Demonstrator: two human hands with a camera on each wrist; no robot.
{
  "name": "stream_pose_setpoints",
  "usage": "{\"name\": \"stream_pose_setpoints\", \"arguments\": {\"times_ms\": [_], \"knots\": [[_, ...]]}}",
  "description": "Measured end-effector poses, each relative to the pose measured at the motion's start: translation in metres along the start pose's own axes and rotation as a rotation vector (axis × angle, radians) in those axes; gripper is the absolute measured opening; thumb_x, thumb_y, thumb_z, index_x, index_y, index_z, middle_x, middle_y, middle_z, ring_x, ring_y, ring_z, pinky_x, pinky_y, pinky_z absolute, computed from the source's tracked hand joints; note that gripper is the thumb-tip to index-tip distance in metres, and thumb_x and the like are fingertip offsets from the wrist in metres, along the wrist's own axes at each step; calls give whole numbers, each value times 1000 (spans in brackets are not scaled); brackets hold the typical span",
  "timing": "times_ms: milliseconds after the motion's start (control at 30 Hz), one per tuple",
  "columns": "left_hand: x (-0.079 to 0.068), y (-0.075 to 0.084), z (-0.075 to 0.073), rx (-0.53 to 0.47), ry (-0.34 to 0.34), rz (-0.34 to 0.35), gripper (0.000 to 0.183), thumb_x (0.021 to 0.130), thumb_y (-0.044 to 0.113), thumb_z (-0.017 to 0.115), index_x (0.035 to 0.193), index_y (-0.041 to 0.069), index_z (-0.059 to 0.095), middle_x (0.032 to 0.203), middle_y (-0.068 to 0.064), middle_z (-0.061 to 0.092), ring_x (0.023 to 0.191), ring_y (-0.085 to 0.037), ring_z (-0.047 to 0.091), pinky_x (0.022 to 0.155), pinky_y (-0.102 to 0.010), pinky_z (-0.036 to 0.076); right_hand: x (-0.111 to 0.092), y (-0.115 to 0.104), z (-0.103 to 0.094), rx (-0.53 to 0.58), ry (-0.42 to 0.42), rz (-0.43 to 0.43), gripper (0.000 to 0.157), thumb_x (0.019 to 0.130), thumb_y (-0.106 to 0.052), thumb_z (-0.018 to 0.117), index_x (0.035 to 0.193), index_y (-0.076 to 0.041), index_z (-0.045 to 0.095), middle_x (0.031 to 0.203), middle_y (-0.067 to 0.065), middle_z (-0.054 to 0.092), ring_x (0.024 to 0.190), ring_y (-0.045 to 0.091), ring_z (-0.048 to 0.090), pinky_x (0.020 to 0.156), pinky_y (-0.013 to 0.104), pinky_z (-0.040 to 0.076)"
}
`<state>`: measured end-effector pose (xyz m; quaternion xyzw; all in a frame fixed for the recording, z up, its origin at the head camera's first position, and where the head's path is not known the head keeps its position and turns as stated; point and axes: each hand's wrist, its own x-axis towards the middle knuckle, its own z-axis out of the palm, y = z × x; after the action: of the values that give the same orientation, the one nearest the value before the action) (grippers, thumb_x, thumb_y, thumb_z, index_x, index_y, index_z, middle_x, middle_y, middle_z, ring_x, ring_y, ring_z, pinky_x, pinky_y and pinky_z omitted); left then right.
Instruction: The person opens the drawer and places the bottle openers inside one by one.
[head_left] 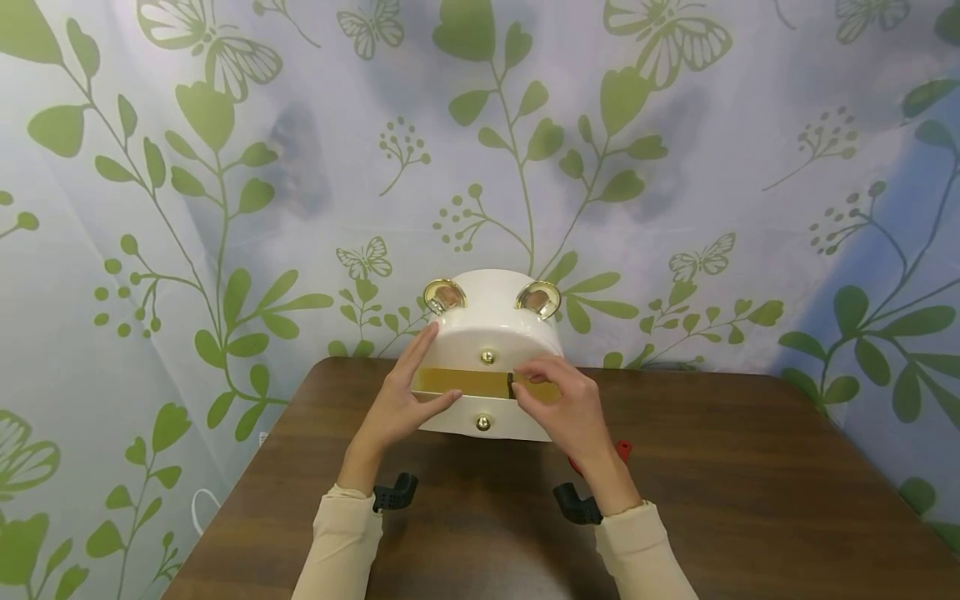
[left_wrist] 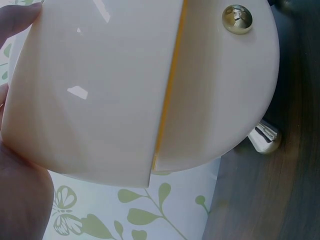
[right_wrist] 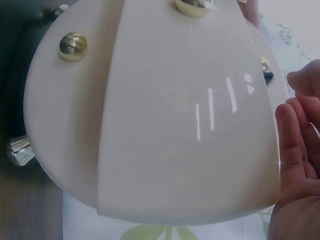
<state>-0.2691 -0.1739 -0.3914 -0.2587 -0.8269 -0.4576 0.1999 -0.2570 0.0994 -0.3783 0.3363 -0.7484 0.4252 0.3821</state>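
A glossy white rounded box with drawers [head_left: 486, 292] stands on the table, two gold-rimmed ears on top. One drawer [left_wrist: 100, 100] is pulled out, showing a gold-coloured inside and a gold knob [head_left: 483, 422]. My left hand [head_left: 393, 408] is spread at its left end, fingers straight along the box's side, thumb at the drawer's front rim. Over the drawer's right half is my right hand [head_left: 566, 400], thumb and fingers bent and apart. A small dark thing [head_left: 511, 385] stands in the drawer close by the fingertips; its kind does not show. Both wrists wear black mounts.
The brown wooden table [head_left: 712, 475] stretches out on both sides. A red object [head_left: 624, 450] lies partly hidden behind the right forearm. Behind the box hangs a pale cloth [head_left: 337, 167] with green leaves and butterflies. A lower drawer knob [right_wrist: 73, 46] and metal feet show under the drawer.
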Motion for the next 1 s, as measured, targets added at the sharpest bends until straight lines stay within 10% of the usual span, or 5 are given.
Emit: {"name": "stream_pose_setpoints", "arguments": {"times_ms": [1000], "knots": [[-1,0,2,10,8,21,101,86,24,87,165,29,25,171,6,24,157,-22,25,123,-57,27,-11,-31,16,84,-125,45,20,81,-3,85,100,-3,79,96,5,79,83,15,77,78,25,61]]}}
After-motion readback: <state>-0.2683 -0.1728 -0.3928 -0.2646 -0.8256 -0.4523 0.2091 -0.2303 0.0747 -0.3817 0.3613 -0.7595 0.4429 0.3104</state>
